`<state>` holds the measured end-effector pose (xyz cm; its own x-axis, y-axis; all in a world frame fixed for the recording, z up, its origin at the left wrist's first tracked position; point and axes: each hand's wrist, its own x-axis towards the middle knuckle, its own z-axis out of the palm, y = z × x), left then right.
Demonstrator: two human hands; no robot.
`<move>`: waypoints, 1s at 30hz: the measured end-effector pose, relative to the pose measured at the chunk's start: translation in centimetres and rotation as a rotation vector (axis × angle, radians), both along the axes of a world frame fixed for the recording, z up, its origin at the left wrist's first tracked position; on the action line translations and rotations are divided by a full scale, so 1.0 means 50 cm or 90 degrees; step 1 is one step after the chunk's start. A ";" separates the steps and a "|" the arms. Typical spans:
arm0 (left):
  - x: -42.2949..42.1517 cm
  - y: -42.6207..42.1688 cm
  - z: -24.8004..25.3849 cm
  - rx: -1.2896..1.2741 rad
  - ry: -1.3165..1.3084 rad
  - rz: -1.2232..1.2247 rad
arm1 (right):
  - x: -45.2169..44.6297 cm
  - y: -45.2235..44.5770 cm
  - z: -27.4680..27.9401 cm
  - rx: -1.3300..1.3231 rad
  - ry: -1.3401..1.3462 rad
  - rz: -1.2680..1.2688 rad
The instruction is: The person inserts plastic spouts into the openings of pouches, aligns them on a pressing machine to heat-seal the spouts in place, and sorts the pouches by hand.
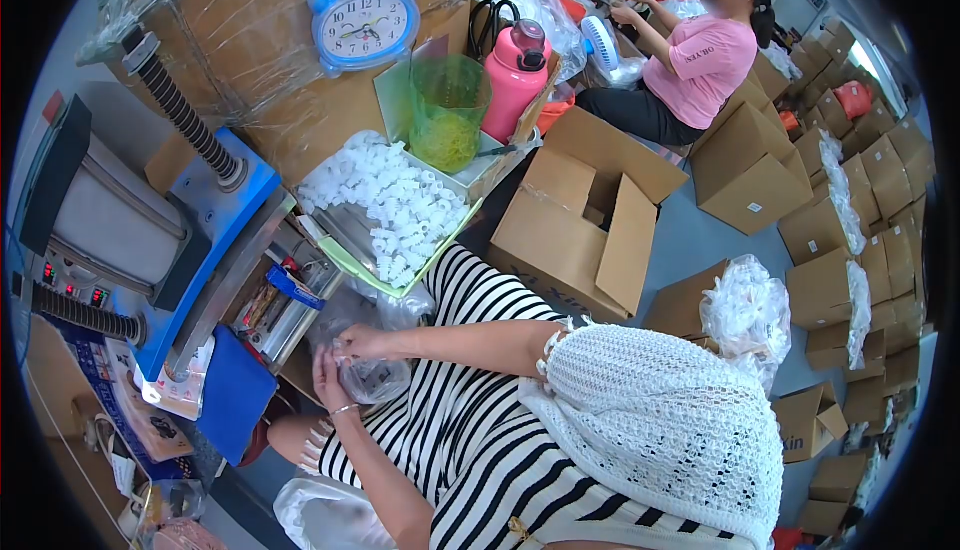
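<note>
My left hand (328, 378) and my right hand (362, 343) meet over a clear plastic bag (378, 380) that rests by my lap. The fingers of both hands are closed on the bag's upper part. What lies inside the bag is too unclear to name. Just beyond my hands, a green-rimmed tray (398, 288) holds a pile of small white plastic parts (390, 205). To the left of the tray stands a blue press machine (215, 210) with a threaded column.
A blue clock (365, 22), a green cup (450, 115) and a pink bottle (516, 75) are beyond the tray. An open cardboard box (560, 235) stands to the right. A person in a pink shirt (705, 65) sits farther back, near stacked boxes (750, 170).
</note>
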<state>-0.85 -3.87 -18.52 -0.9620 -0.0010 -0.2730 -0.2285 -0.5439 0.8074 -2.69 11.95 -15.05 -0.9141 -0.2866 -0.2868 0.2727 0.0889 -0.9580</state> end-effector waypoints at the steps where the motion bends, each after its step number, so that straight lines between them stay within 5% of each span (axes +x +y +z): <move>1: -0.002 0.002 -0.002 -0.014 -0.041 -0.022 | -0.001 0.009 0.009 -0.042 -0.027 0.006; 4: -0.005 0.009 -0.005 -0.042 -0.123 -0.070 | -0.004 0.024 0.016 -0.127 -0.079 0.015; 16: 0.004 0.018 -0.041 -0.327 0.112 -0.161 | 0.000 0.037 0.010 -0.077 -0.056 -0.020; 19: 0.002 0.009 -0.066 -0.375 0.182 -0.159 | -0.004 0.026 0.021 0.329 0.169 -0.028; 23: 0.001 0.014 -0.095 -0.387 0.152 -0.155 | 0.014 0.022 0.011 0.534 0.426 0.014; 30: -0.008 0.016 -0.043 -0.205 -0.139 -0.142 | 0.038 0.034 0.025 0.605 0.528 0.116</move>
